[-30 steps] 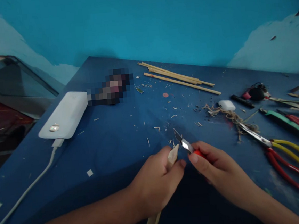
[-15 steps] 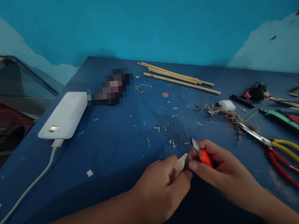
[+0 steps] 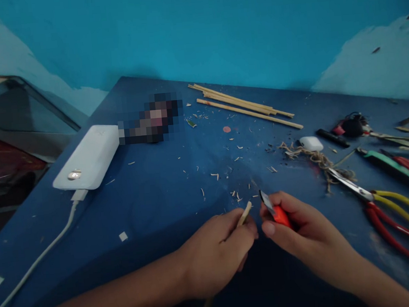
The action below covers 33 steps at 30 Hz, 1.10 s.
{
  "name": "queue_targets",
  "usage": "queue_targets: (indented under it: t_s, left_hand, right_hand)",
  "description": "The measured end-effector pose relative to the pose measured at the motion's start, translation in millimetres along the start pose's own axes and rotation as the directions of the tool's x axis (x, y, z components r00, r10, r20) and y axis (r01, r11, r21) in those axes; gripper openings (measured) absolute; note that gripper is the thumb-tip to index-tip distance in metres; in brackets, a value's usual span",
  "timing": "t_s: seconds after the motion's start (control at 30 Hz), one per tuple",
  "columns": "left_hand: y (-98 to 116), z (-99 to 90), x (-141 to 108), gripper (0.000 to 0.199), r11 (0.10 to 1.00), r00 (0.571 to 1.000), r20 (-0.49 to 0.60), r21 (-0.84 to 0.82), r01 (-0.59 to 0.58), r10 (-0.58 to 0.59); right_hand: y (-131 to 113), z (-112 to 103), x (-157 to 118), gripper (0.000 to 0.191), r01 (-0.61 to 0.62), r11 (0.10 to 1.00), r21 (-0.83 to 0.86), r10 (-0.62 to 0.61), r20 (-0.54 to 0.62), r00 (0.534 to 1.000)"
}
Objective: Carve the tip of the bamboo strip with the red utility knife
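Note:
My left hand is closed around a pale wooden stick; its cut tip pokes up between thumb and forefinger, and its lower part shows dimly below the hand. Just to the right, my right hand grips an orange cutter knife, the blade pointing up and left. A small gap separates the blade from the stick's tip. Thin wood shavings lie on the blue table beyond both hands.
Several thin sticks lie near the wall. A white power bank with a cable is at the left, beside a blurred dark object. Scissors, twine, a white case and green-handled pliers lie at the right.
The stick in my left hand has turned and now shows a narrower side at its tip. My hands are slightly farther apart. The knife has barely moved.

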State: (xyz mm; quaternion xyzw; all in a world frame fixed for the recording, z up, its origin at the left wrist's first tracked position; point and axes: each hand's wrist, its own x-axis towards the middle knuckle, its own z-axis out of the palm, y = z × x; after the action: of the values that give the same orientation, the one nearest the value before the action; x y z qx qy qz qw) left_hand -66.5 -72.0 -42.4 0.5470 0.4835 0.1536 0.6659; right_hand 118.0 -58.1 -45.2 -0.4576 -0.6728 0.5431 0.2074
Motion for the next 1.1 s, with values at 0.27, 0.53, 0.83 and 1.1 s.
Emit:
queue_targets:
  t_s: [0.27, 0.53, 0.83, 1.1]
  left_hand:
    - [-6, 0.9, 2, 0.023, 0.992, 0.998, -0.03, -0.12, 0.047, -0.051]
    - [-5, 0.0, 4, 0.021, 0.991, 0.994, -0.11, -0.136, -0.003, -0.012]
    - [-3, 3.2, 3, 0.01, 0.976, 0.977, -0.212, -0.209, -0.066, 0.02]
    - [-5, 3.0, 5, 0.004, 0.979, 0.989, -0.15, -0.204, -0.028, -0.003]
  right_hand:
    - [-2, -2, -1, 0.017, -0.038, 0.994, -0.101, 0.039, 0.012, 0.999]
    - [-18, -4, 4, 0.018, -0.081, 0.969, -0.232, 0.108, 0.107, 0.988]
    - [-19, -4, 4, 0.015, -0.064, 0.963, -0.263, 0.104, 0.143, 0.984]
    - [-16, -4, 4, 0.019, -0.009, 0.954, -0.301, 0.062, 0.166, 0.984]
